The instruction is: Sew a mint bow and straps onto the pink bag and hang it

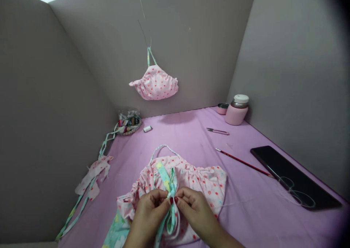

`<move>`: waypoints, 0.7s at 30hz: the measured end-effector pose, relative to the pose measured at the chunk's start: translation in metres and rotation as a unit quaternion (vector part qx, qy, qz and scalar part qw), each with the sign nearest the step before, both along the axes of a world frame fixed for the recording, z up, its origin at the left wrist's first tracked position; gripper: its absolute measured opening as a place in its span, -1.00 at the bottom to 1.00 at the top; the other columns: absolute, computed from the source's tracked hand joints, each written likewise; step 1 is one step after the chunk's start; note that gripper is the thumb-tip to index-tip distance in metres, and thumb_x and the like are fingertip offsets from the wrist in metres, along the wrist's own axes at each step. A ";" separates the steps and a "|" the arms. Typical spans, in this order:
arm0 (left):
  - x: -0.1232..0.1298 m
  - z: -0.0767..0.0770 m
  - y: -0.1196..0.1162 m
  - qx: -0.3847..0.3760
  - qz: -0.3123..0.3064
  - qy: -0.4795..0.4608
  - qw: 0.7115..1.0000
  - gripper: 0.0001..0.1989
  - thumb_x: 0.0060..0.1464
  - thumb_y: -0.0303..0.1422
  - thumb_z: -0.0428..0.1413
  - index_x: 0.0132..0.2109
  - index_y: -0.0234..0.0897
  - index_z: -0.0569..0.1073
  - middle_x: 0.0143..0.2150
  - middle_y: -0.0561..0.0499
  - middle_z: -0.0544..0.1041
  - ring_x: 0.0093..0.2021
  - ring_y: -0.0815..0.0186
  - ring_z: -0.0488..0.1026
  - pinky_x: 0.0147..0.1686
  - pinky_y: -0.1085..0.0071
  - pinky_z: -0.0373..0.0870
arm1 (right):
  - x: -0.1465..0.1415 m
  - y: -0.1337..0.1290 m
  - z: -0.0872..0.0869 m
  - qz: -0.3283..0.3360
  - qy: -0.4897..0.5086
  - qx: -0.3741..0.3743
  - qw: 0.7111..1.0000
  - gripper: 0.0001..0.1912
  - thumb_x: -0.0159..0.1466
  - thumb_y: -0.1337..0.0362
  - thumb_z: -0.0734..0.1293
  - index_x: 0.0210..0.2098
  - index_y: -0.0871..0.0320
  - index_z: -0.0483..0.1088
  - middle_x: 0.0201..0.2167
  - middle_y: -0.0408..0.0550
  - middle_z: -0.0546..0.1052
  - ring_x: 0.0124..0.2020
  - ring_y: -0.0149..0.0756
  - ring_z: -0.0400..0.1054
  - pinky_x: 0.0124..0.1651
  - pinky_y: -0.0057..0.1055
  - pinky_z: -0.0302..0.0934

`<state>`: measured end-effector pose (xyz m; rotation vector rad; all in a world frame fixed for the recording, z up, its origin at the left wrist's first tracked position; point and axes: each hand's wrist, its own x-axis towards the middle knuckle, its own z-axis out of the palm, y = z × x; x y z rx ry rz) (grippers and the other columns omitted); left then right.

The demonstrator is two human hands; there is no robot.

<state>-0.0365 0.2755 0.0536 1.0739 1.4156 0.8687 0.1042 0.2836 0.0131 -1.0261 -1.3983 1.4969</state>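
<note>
Between my two hands is a mint-green patterned fabric bow (171, 219), its loops standing up and hanging down from the pinched middle. My left hand (150, 208) closes thumb and finger on the left of that middle. From the right, my right hand (194, 206) pinches the same spot, fingertips close together. Beneath them lies a gathered pink garment with red dots (209, 184), with a thin cord loop (163, 146) at its top. Green floral fabric (118, 228) shows at its lower left. A pale thread (235, 203) trails right across the cloth.
A similar dotted piece (157, 84) hangs before the back panel. At left are fabric scraps (94, 173), long green strips (102, 147) and a basket (131, 131). At right: thread snips (217, 131), a pencil (240, 161), a phone (290, 175) and a pink jar (236, 113).
</note>
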 end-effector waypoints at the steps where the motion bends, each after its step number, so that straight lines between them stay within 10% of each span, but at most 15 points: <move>1: 0.001 0.000 0.000 -0.002 0.003 -0.004 1.000 -0.75 -0.22 -0.23 0.22 -0.49 -0.38 0.46 -0.60 0.10 0.37 -0.59 0.44 0.24 -0.55 0.52 0.13 | 0.000 0.000 0.000 0.001 0.006 -0.006 1.000 -0.80 0.18 0.24 0.21 -0.50 0.23 0.28 -0.62 -0.20 0.26 -0.57 -0.48 0.11 -0.50 -0.54 -0.01; 21: 0.004 -0.011 -0.002 0.116 -0.055 0.123 0.984 -0.88 -0.02 -0.38 0.08 -0.42 -0.35 0.46 -0.40 -0.04 0.48 -0.34 0.25 0.39 -0.32 0.42 0.26 | -0.004 -0.005 -0.019 0.005 0.101 -0.004 0.995 -0.78 0.25 0.11 0.18 -0.32 0.11 0.08 -0.61 -0.30 0.10 -0.59 -0.49 -0.03 -0.54 -0.54 -0.12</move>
